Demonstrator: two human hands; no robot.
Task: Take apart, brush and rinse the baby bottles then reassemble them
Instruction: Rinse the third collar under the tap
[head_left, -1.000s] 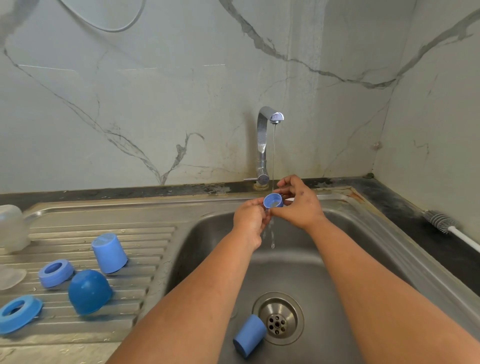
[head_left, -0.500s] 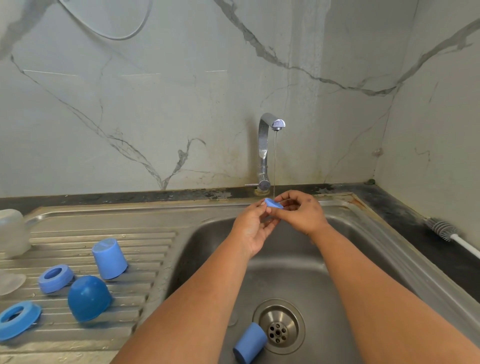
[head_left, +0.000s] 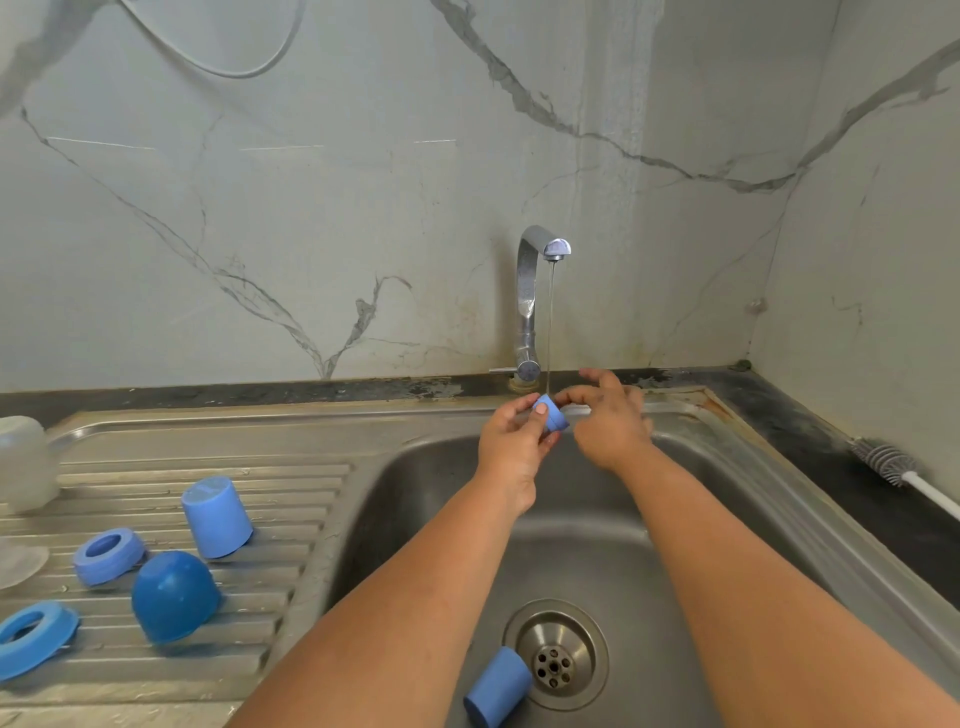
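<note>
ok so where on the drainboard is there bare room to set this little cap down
The ridged drainboard is bare along its back, between the clear bottle and the sink basin, and beside the basin past the upturned light blue cap. Its front left is crowded: two rings and the dark blue dome.

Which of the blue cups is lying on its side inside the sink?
The light blue cup beside the drain. The other two cups stand upside down on the draining board.

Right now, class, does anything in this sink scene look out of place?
Yes: one blue cap lies tipped on its side in the sink beside the drain, apart from the other parts on the drainboard.
</note>
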